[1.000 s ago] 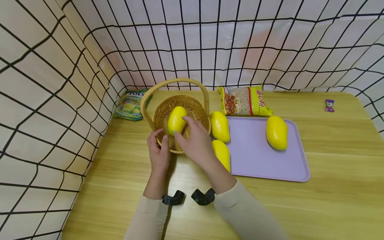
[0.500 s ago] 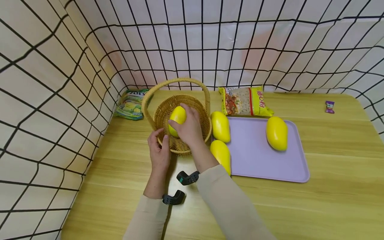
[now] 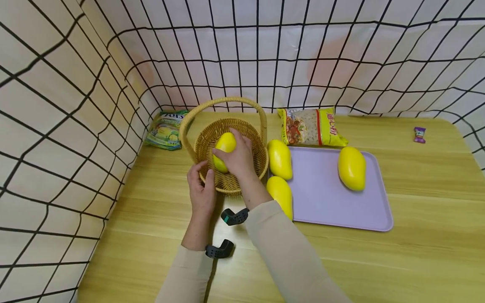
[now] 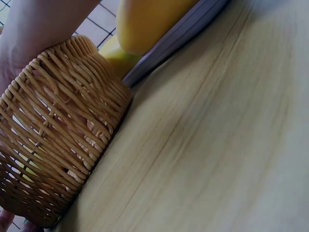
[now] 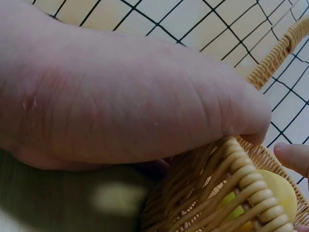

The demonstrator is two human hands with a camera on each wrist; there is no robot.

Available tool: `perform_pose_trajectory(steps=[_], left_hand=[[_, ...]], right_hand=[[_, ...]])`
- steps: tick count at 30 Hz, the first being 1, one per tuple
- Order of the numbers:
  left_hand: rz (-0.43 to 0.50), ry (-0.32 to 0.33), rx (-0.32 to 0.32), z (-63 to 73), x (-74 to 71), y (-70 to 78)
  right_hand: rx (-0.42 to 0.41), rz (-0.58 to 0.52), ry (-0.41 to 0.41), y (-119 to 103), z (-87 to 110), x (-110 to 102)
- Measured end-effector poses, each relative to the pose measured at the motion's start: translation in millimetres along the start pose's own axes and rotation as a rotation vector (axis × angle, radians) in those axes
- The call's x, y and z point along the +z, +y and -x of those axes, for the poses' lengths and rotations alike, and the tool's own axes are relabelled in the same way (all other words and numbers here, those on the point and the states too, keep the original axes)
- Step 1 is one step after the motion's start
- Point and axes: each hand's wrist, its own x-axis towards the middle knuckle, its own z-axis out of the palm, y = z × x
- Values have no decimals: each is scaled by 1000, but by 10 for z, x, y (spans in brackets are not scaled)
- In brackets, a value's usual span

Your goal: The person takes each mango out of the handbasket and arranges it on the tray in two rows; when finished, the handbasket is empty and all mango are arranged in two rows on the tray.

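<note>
In the head view, my right hand (image 3: 238, 159) reaches into the round wicker basket (image 3: 261, 179) and holds a yellow mango (image 3: 226, 143) between thumb and fingers. My left hand (image 3: 201, 189) grips the basket's near left rim. The right wrist view shows the mango (image 5: 277, 193) behind the basket's rim (image 5: 251, 186), partly covered by it. Right of the basket, two more mangoes, one behind (image 3: 280, 159) and one nearer (image 3: 281, 194), lie at the lilac tray's left edge. Another mango (image 3: 351, 168) lies on the right part of the tray (image 3: 322, 202).
A green snack bag (image 3: 165, 130) lies behind the basket on the left. A yellow food packet (image 3: 312, 127) lies behind the tray (image 3: 341, 216). One small purple wrapped sweet (image 3: 419, 134) is at the far right. A black grid on white sheeting (image 3: 257, 54) encloses the wooden table.
My right hand has moved left and forward over the mango in the basket and closed round it. My left hand has stayed at the rim.
</note>
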Motion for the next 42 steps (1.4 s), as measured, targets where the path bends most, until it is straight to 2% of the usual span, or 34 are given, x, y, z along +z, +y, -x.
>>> perform_pose_trajectory(steps=[17, 42], left_hand=[[-23, 1, -3, -10, 6, 38], [-8, -4, -8, 2, 10, 43]], right_hand=[[0, 42, -22, -17, 6, -14], [-6, 118, -54, -11, 6, -7]])
